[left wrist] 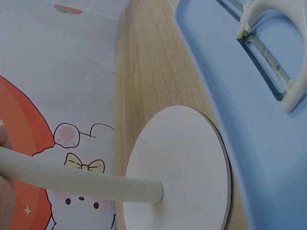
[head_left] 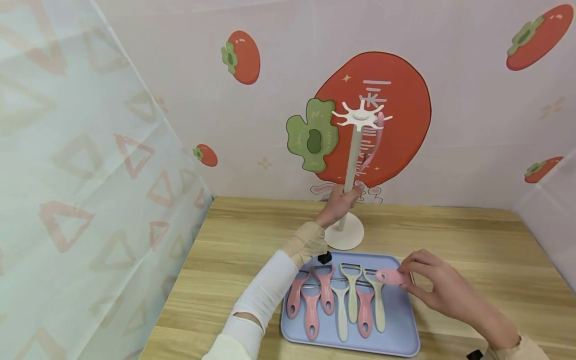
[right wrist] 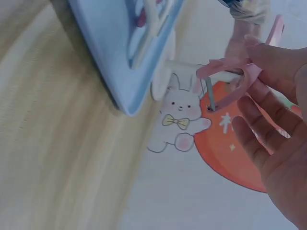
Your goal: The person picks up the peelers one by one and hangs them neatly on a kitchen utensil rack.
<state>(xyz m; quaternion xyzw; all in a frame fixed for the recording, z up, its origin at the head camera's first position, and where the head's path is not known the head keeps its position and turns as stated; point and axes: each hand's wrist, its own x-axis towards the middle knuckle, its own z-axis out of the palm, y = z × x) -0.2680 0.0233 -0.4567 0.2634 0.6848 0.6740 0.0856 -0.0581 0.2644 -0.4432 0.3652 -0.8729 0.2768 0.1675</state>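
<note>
Left hand: the left hand (head_left: 336,204) is wrapping its fingers round the smooth, pale round pole of the stand (head_left: 352,165), low on the shaft, just above the base.
Stand: it is standing upright on a flat white disc base (left wrist: 178,168) that is resting on the table right beside the tray's far edge; at the top a white star-shaped crown of hooks (head_left: 361,115) is spreading out.
Hanging peeler: one glossy pink peeler (head_left: 375,142) is dangling from a hook, curving down beside the pole.
Right hand: the right hand (head_left: 434,289) is pinching a pink peeler (head_left: 389,277) between thumb and fingertips, holding it over the tray's right side; the wrist view is showing its looped pink head with a thin metal blade (right wrist: 209,94).
Tray: a matte blue plastic tray (head_left: 402,327) with rounded corners is lying flat near the table's front edge.
Peelers in tray: six smooth plastic peelers (head_left: 342,300), pink and cream, are lying side by side with handles pointing toward the person.
Table: light wood-grain table (head_left: 234,240), with streaky bands.
Walls: thin sheets printed with red persimmons (head_left: 243,57) are closing in the back.
</note>
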